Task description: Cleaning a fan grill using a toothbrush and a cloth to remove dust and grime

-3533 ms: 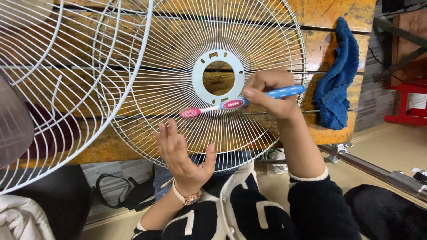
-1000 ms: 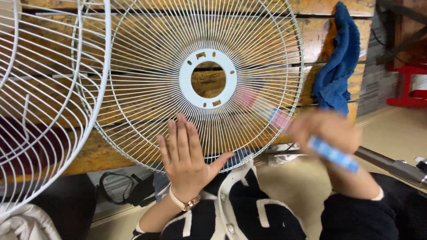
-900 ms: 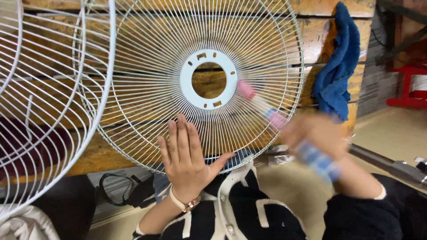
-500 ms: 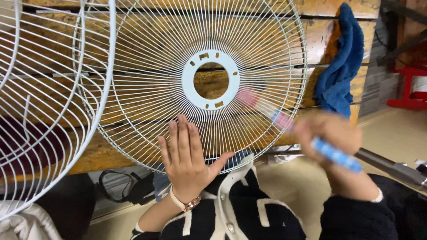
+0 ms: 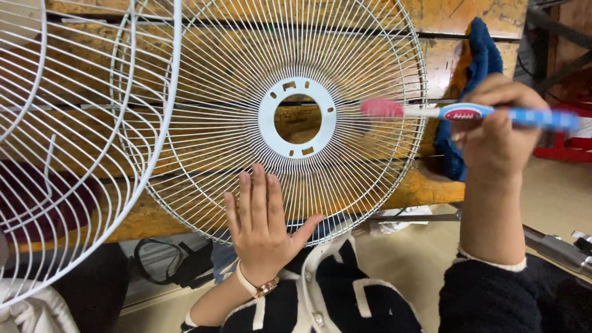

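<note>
A round white wire fan grille [image 5: 203,98] with a white centre ring lies on a worn wooden table. My left hand [image 5: 262,225] presses flat on the grille's near rim, fingers spread, a gold-coloured watch on the wrist. My right hand [image 5: 496,132] is closed on a blue and white toothbrush [image 5: 468,113]. The brush is held level, with its pink head resting on the wires at the right of the centre ring.
A second, larger white fan grille [image 5: 74,154] overlaps at the left. A blue cloth [image 5: 478,49] hangs over the table's right edge. A metal pole [image 5: 552,246] lies on the floor at the right, a black strap [image 5: 163,265] under the table, red furniture [image 5: 570,132] beyond.
My right hand rose from the grille's lower right to its right side and turned the toothbrush level. Before that it scrubbed back and forth, blurred. My left hand stayed flat on the rim.
</note>
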